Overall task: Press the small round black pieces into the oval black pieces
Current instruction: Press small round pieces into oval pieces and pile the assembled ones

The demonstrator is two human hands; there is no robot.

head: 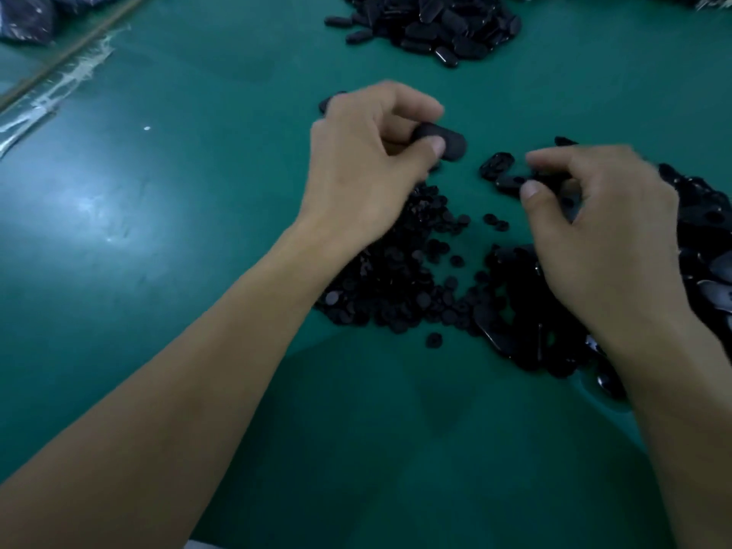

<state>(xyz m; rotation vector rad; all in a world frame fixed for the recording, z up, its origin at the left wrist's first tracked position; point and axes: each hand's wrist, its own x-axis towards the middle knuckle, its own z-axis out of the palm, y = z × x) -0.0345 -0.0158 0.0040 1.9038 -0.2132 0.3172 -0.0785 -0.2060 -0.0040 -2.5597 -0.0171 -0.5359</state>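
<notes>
- Your left hand (368,152): the grip is closed on an oval black piece (445,143). The thumb tip lies on its near face and the curled fingers are behind it. The piece sticks out to the right of the grip, clear of the tabletop (158,239).
- Your right hand (594,223): the grip pinches a second oval piece (513,183) between thumb and forefinger. One hole shows on its face. The fingers are motion-blurred, so you cannot read the contact more finely than that.
- The two grips are near each other but apart, with green tabletop between them.
- Just beyond the right grip, a third oval piece (497,163) lies on the tabletop.
- Below the left grip and under your left wrist is the heap of small round black pieces (396,279).
- A few loose round pieces (495,223) lie between the two grips, on your side.
- Under and to the right of the right grip is a heap of oval pieces (705,231).
- Well beyond both grips is a far pile of oval pieces (431,25).
- Far to the left of the left grip there is clear plastic wrap (59,89) and a thin stick (79,45).
</notes>
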